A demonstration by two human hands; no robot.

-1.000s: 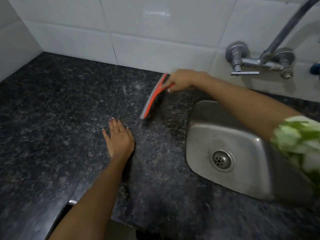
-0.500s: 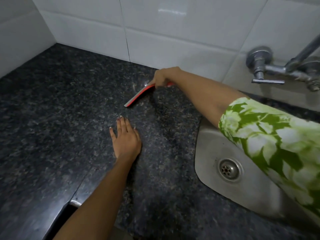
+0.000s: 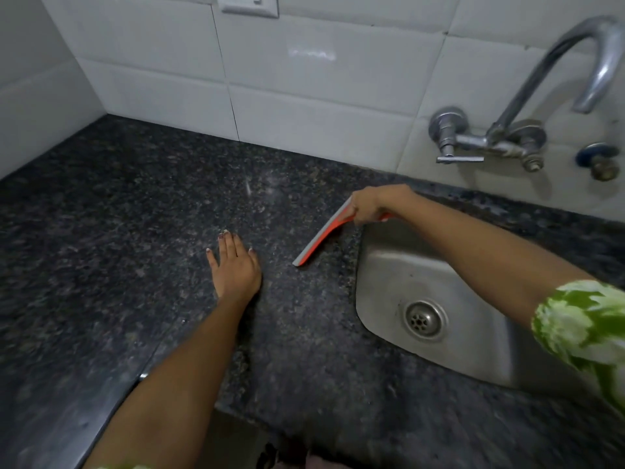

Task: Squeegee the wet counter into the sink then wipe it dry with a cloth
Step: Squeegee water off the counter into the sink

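An orange squeegee (image 3: 319, 236) with a grey blade rests its edge on the dark speckled granite counter (image 3: 135, 231), just left of the steel sink (image 3: 389, 265). My right hand (image 3: 375, 203) grips its handle at the sink's back left corner. My left hand (image 3: 235, 264) lies flat on the counter, fingers spread, a little left of the blade's near tip. No cloth is in view.
A chrome wall tap (image 3: 527, 106) curves over the sink, with a blue-handled valve (image 3: 598, 160) to its right. White tiles and a wall socket (image 3: 248, 3) back the counter. The drain (image 3: 424, 319) sits in the basin. The counter's front edge runs near my forearm.
The squeegee has swept right across the counter, from well left of the sink to right beside its rim. My left hand stays planted.
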